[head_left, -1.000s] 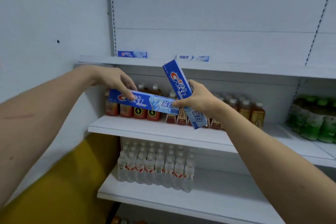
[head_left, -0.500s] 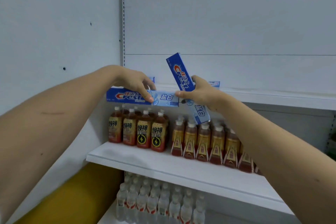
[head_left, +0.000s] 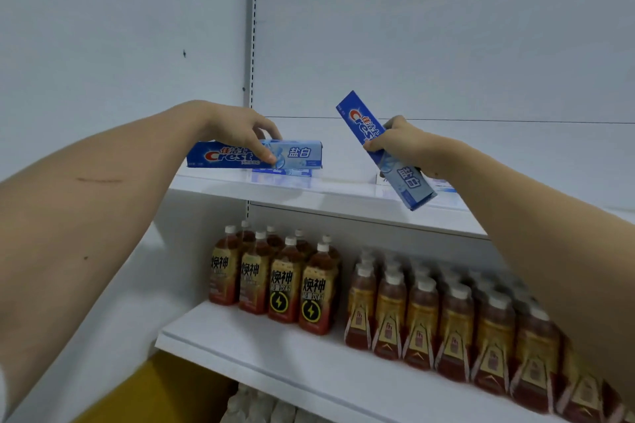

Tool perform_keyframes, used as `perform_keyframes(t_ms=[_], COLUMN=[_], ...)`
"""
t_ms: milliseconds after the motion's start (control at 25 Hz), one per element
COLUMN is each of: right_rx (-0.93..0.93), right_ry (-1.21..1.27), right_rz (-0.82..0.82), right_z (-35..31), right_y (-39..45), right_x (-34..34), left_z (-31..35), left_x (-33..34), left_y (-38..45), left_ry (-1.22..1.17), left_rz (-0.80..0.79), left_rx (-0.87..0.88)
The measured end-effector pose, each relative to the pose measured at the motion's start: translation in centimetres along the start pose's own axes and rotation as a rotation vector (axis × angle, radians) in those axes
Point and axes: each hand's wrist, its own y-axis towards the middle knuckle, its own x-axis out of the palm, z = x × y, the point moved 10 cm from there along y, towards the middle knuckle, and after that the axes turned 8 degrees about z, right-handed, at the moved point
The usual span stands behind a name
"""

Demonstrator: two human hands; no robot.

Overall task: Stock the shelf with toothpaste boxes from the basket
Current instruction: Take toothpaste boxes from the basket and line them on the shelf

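- Fingers (head_left: 266, 156) of the left hand (head_left: 237, 129), at centre left of the frame, curl over the top of a blue Crest toothpaste box (head_left: 254, 155) and pinch it from above, thumb hidden behind.
- That box lies level, long axis running left to right, just above the front edge of the upper white shelf (head_left: 343, 197); whether it touches the shelf cannot be told.
- The right hand (head_left: 405, 144), right of centre, grips a second Crest toothpaste box (head_left: 385, 151) round its middle. This one is tilted steeply, top end toward upper left, lower end hanging over the shelf lip.
- Other toothpaste boxes (head_left: 281, 172) already lie on the shelf behind the left one.
- The left box looks nearer to placement; it likely needs only lowering and pushing back, while the right box must first be turned level.
- Below, bottled tea drinks (head_left: 285, 282) fill the next shelf. The basket is out of view.
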Motion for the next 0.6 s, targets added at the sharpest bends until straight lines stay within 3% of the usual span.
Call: perform_keyframes(t_ms=[280, 600], right_rx=[-0.043, -0.109], right_ry=[-0.277, -0.773], right_rz=[0.047, -0.093], right_z=[-0.2, 1.5], right_y=[12.2, 24.9], right_x=[3.8, 12.2], left_z=[-6.5, -14.5], left_x=[0.5, 5.8], left_y=[12.6, 26.5], left_ry=[0.045, 0.177], left_rz=[0.041, -0.142], left_rx=[0.102, 0.155])
